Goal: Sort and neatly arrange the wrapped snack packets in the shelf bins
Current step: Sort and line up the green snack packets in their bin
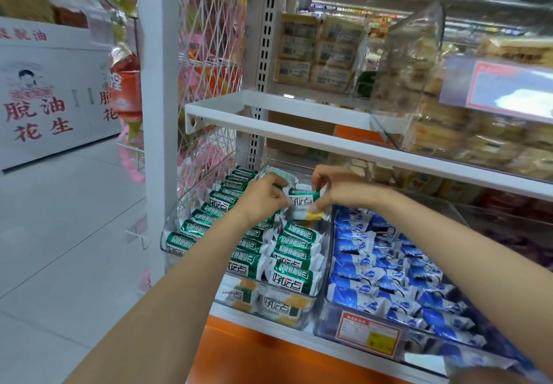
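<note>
Most green packets (296, 276) already lay in tidy rows in the clear bin (176, 213), so the sorting there seemed to be nearly done. The left hand (263, 196) and the right hand (333, 189) each pinched one end of a green-and-white packet (302, 199), held over the back of this bin. Some packets at the back looked loose and, I judge, still needed placing.
</note>
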### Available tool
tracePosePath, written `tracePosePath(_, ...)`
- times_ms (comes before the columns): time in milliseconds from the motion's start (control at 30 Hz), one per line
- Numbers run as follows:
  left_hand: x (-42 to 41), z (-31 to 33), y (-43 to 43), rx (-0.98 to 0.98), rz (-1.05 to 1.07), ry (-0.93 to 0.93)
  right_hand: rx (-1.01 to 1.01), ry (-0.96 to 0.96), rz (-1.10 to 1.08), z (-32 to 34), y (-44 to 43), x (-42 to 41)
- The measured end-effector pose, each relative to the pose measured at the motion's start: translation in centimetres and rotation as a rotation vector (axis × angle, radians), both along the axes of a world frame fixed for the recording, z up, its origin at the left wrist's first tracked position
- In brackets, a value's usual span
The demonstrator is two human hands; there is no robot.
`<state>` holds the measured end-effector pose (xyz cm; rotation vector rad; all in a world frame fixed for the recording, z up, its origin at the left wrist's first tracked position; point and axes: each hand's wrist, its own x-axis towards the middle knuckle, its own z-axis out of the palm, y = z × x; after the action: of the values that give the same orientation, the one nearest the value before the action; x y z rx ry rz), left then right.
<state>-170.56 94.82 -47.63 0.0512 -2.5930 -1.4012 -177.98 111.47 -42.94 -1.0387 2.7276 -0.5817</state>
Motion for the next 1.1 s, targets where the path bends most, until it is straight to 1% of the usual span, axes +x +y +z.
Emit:
tracePosePath(67, -0.2, -0.5, 0.2, -0.042, -0.011, -0.012, 0.088, 0.003, 0.051, -1.1, -0.1, 0.1)
tracePosePath(200, -0.3, -1.2, 0.3, -0.137, -0.015, -0.024, 0.224, 0.088, 0.139, -1.9, 0.0, 0.4)
tracePosePath(267, -0.4, -1.3, 0.3, -0.182, -0.030, -0.028, 0.277, 0.080, 0.140, -1.6, 0.0, 0.6)
tracePosePath(367, -0.6, -1.4, 0.1, -0.197, -0.057, -0.038, 0.362, 0.033, 0.159, -1.0, -0.2, 0.6)
tracePosePath(467, -0.5, -1.4, 0.0, -0.216, -0.083, -0.047, 0.388, 0.005, 0.154, -0.9, -0.5, 0.4)
tracePosePath(600, -0.3, -1.3, -0.1, -0.315, -0.105, -0.077, 0.396, -0.076, 0.150, -1.3, -1.0, 0.1)
tracePosePath(733, -0.2, -1.3, -0.1, -0.364, -0.142, -0.103, 0.426, -0.103, 0.158, -1.5, -1.4, 0.3)
tracePosePath(867, -0.2, -1.4, -0.2, -0.314, -0.167, -0.113, 0.455, -0.141, 0.173, -1.5, -1.4, 0.1)
tracePosePath(933, -0.1, -1.4, -0.3, -0.275, -0.175, -0.108, 0.416, -0.126, 0.161, -1.0, -1.5, -0.3)
tracePosePath(1000, -0.1, -1.4, -0.4, -0.226, -0.177, -0.101, 0.307, -0.015, 0.075, -0.5, -1.8, -1.2)
tracePosePath(1033, 0.0, -1.3, -0.4, -0.198, -0.178, -0.103, 0.288, 0.064, 0.038, -0.4, -2.0, -1.8)
tracePosePath(1100, 0.1, -1.3, -0.5, -0.143, -0.184, -0.119, 0.365, 0.143, 0.011, -0.6, -2.7, -2.5)
